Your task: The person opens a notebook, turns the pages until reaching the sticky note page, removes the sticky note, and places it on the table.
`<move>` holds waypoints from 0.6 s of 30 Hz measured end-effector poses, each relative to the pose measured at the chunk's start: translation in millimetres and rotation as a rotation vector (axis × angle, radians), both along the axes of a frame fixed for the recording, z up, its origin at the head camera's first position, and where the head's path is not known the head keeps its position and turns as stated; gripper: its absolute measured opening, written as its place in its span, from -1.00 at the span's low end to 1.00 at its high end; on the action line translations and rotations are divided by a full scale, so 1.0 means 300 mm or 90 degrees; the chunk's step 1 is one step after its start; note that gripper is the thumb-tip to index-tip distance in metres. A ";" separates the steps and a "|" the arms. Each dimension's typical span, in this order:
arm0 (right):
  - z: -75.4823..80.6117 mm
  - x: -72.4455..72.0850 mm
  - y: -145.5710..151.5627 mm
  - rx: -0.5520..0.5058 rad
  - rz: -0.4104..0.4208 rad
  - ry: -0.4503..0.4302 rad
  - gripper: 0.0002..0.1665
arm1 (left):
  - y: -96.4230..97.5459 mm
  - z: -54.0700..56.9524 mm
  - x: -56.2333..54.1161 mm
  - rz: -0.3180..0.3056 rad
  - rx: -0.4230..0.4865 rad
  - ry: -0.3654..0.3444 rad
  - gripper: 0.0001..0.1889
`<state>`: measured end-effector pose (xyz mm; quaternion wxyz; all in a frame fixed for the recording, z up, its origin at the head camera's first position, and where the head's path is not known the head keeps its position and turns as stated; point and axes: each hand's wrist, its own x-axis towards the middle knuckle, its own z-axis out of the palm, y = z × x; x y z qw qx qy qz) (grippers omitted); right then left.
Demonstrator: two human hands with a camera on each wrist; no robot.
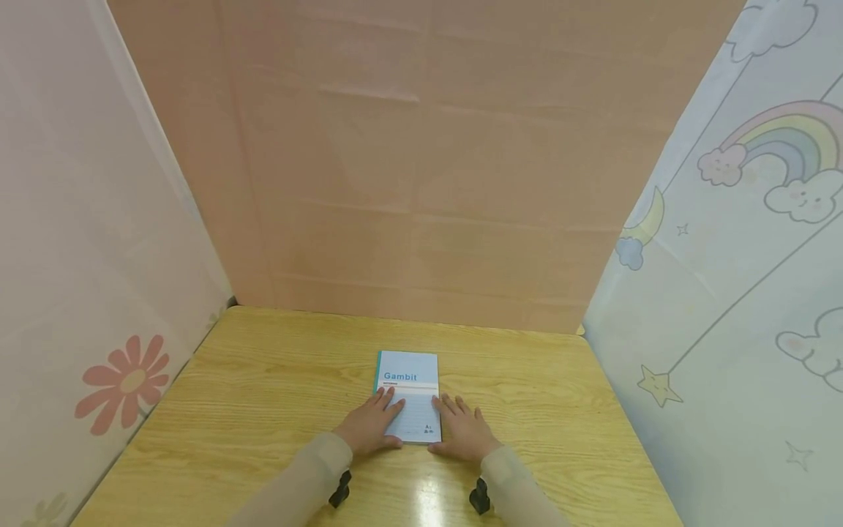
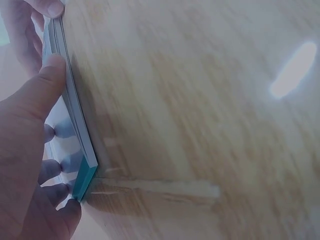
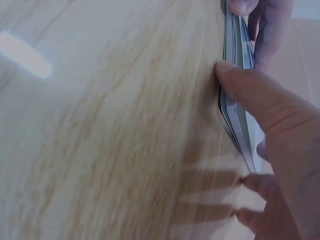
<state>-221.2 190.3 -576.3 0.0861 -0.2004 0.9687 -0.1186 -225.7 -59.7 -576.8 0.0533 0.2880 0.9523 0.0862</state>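
A light blue notebook [image 1: 411,408] marked "Gambit", with a teal spine, lies flat on the wooden table, its cover facing up. My left hand [image 1: 370,424] rests over its lower left side, fingers spread on the cover. In the left wrist view the left thumb [image 2: 52,72] touches the near page edge. At the notebook's lower right is my right hand [image 1: 466,432], also with spread fingers. One right fingertip reaches the cover, while others touch the table beside the right edge. The right thumb [image 3: 232,75] presses against the near edge in the right wrist view.
The table [image 1: 263,380] has a light wood-grain top with a glossy light reflection near its front. An orange-tan cloth [image 1: 421,183] hangs behind it. Patterned white cloths stand along the left [image 1: 79,219] and right [image 1: 737,307] sides.
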 end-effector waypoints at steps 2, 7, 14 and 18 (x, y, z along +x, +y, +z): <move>0.002 0.002 0.005 0.007 -0.018 0.000 0.17 | 0.000 -0.001 -0.002 0.000 0.003 -0.005 -0.14; 0.007 0.008 0.017 0.018 -0.064 -0.016 0.21 | -0.004 -0.002 -0.005 0.002 0.007 -0.016 -0.13; -0.010 0.005 0.029 0.016 -0.084 -0.053 0.19 | -0.007 -0.011 -0.010 0.000 0.009 -0.017 -0.13; 0.004 0.012 0.027 0.008 -0.082 -0.057 0.15 | -0.006 -0.012 -0.013 -0.004 0.012 -0.016 -0.14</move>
